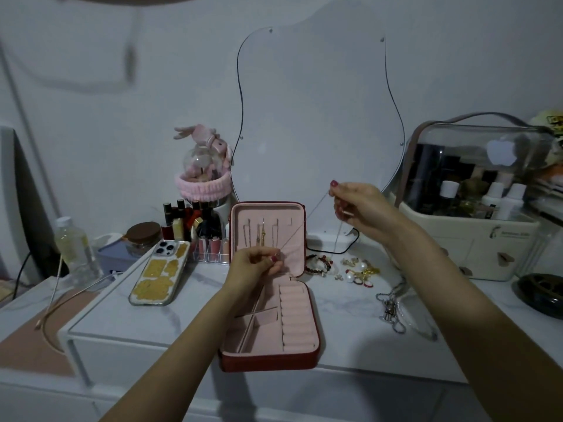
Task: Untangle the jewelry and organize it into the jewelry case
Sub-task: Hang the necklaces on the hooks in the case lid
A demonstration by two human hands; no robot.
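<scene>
Marble dresser top [195,312], open pink-lined jewelry case [268,300], left hand [254,266] and right hand [359,205] pinching thin chain [316,205]

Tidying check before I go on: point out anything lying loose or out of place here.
Loose jewelry lies scattered on the tabletop right of the open jewelry case, not in it: a beaded bracelet, pearl pieces, and a ball chain sprawled nearer the front. A thin chain hangs stretched between both hands.

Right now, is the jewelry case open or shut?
Open. The jewelry case lies flat on the table, lid standing upright and showing its pink lining and hooks; the ring rolls in the base are exposed.
</scene>
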